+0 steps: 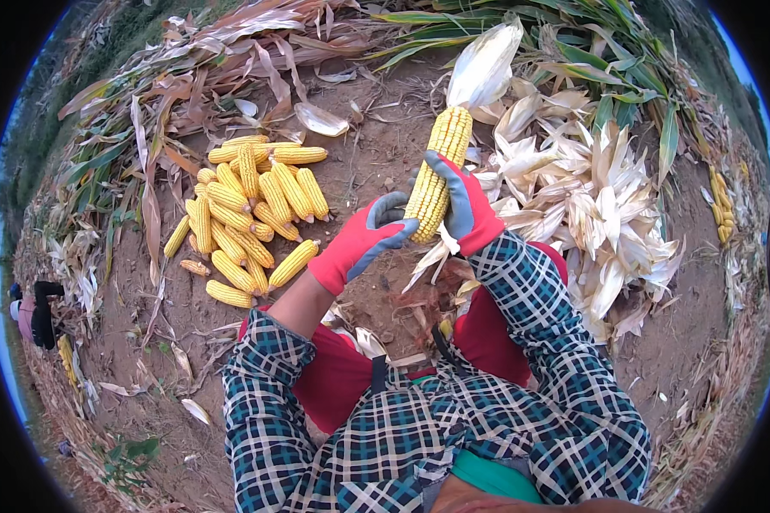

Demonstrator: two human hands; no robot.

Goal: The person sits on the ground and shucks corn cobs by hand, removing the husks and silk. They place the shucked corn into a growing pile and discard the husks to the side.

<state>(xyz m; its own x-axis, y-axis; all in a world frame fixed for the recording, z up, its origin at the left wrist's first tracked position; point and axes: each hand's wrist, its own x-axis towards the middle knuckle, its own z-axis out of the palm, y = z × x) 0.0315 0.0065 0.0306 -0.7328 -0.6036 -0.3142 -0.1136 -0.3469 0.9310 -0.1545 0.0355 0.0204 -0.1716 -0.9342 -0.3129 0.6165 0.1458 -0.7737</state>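
A yellow ear of corn is held up in front of me, tilted with its far end to the right. My right hand, in a red and grey glove, grips its right side, thumb across the kernels. My left hand, gloved alike, is at the near end, its fingers half curled and apart from the thumb. The thumb tip is close to the kernels; I cannot tell whether it touches. A pale husk shows at the ear's far end, and I cannot tell if it is attached.
A pile of husked ears lies on the soil to the left. Loose dry husks are heaped at the right. Cut corn stalks lie across the far side. Another person is at the far left edge, near more ears.
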